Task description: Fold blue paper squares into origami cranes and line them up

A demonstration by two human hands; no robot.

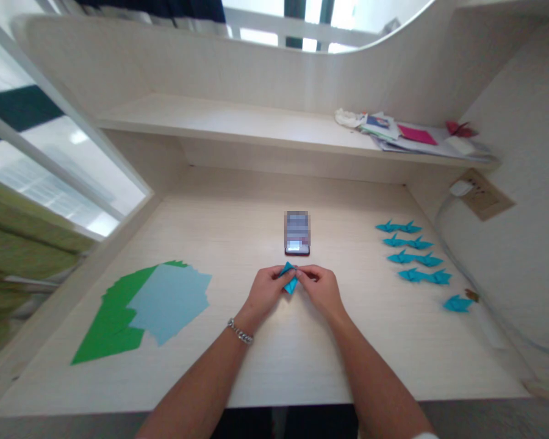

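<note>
Between my two hands, just over the middle of the desk, is a small piece of folded blue origami paper [290,285], roughly diamond-shaped. My left hand [269,286] pinches its left side, the thumb lying across the front. From the right, my right hand [319,285] grips the other side between thumb and fingertips. The fingers hide part of the folds. Right behind the paper lies a phone [297,235] with its screen lit and blurred. Several folded blue paper cranes [416,276] stand in short rows on the right, with a single one nearest the front.
Fanned sheets of green paper [105,323] and light blue paper [174,299] lie on the left of the desk [238,213]. A shelf [256,125] above holds papers at its right end. A charger [461,188] sits in the wall socket, its cable running down the right side.
</note>
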